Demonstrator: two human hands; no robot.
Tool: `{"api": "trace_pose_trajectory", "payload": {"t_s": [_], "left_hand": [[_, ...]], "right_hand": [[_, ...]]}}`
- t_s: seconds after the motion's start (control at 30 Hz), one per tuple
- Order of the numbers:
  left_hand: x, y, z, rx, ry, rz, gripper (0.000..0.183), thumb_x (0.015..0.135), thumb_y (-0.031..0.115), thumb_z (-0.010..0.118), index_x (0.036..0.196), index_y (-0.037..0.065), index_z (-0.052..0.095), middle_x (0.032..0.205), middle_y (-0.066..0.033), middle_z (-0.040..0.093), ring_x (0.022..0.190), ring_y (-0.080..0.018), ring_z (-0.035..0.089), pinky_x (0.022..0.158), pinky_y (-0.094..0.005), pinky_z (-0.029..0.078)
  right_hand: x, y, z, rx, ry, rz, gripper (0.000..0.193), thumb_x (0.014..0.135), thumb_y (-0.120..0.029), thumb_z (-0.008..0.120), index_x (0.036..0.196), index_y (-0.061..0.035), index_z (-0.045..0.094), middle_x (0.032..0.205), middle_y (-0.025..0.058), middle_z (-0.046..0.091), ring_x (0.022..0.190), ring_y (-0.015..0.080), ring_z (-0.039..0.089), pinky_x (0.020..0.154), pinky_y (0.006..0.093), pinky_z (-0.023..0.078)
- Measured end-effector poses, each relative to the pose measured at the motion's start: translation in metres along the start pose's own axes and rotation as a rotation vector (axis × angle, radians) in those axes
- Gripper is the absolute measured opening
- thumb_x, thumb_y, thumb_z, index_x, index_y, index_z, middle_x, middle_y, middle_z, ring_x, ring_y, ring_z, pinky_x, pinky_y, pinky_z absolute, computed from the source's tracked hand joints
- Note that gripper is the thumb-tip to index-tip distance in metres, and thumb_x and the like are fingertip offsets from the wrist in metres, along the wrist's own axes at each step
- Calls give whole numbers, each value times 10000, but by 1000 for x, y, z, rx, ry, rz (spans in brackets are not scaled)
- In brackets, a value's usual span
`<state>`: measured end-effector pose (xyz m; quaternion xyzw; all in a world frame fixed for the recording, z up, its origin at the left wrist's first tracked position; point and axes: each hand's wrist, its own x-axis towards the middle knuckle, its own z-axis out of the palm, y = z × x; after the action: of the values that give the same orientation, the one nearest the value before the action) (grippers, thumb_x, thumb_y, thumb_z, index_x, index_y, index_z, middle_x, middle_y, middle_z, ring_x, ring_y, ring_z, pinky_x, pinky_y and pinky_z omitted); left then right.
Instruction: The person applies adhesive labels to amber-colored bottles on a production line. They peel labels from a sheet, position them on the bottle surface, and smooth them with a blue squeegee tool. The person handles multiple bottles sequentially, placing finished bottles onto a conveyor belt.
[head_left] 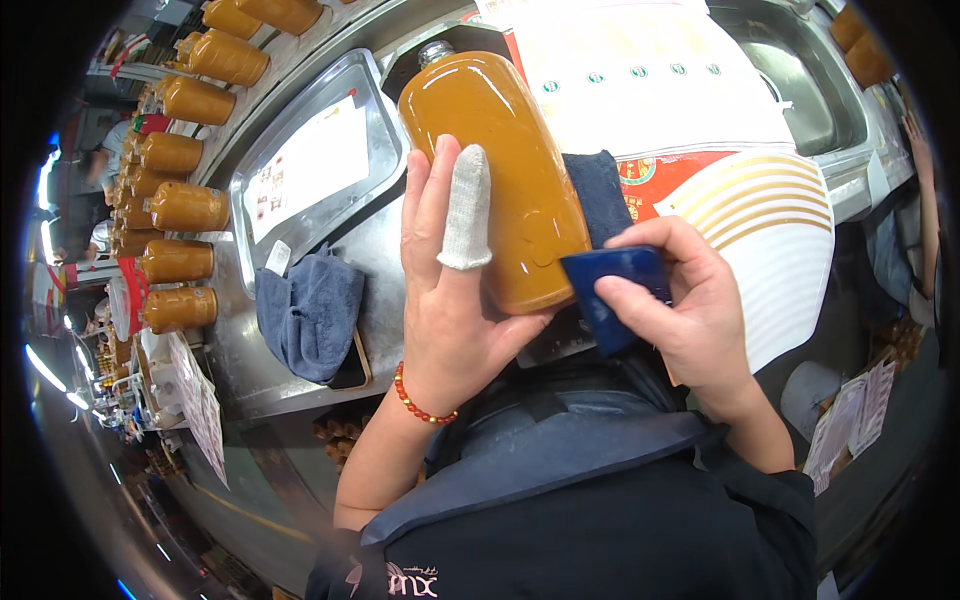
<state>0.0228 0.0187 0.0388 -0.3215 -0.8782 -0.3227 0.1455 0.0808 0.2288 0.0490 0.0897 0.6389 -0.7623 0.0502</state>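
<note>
A large glossy amber-brown bottle [490, 170] lies tilted in front of me, its silver neck pointing away and its base toward me. My left hand [450, 260] holds it along the left side, fingers stretched up the wall and the thumb by the base. One finger wears a white knitted cover [467, 205]. In my right hand [690, 300] a flat dark blue scraper [612, 280] is pinched between thumb and fingers. Its corner is at the lower right edge of the bottle; whether it touches the glass, I cannot tell. Part of a dark cloth [600, 190] shows behind the bottle.
Left of the bottle are a metal tray [250, 190] with a printed sheet and a crumpled blue-grey cloth [312, 315]. At right lie printed white-and-red sheets [640, 100] and white gold-striped labels [770, 240], beside a metal basin [810, 100]. Several amber bottles [190, 208] line the far left.
</note>
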Motion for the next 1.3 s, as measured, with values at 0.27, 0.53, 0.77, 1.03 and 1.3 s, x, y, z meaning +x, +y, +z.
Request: {"api": "trace_pose_trajectory", "payload": {"t_s": [0.27,0.53,0.77,1.03,1.3], "left_hand": [[-2,-1,2,-17,15,-6,1124,728,290,932,1606,5,291,1683,-215,212,1569,-423,169,1254,-497,219],[-3,3,-3,-209,14,-25,1057,769,288,860,1610,-2,290,1672,-266,188,1566,-465,124,1241,-541,203],[-6,0,10,-250,55,-49,1006,782,203,780,1618,-6,261,1680,-261,136,1580,-454,42,1249,-539,152],[-7,2,13,-286,61,-62,986,787,186,762,1613,-10,261,1682,-250,114,1577,-466,11,1251,-556,132],[-4,3,6,-296,28,-47,1129,736,327,889,1620,16,259,1679,-253,131,1571,-469,54,1249,-560,160]], "right_hand": [[-8,-5,3,2,-38,-141,254,926,-15,737,1152,3,623,1013,43,667,855,70,644,761,216,550],[-2,-7,-18,75,123,-46,240,969,28,668,1196,23,590,1045,69,688,926,78,661,817,228,571],[-5,3,-15,142,97,-53,236,972,34,667,1194,28,590,1074,73,676,961,79,644,852,226,550],[-4,3,-19,127,94,-30,234,969,28,677,1188,28,593,1058,67,672,951,79,638,849,227,544],[-7,-2,-10,81,66,-28,272,955,3,706,1205,15,600,1064,64,670,943,87,646,830,235,551]]}}
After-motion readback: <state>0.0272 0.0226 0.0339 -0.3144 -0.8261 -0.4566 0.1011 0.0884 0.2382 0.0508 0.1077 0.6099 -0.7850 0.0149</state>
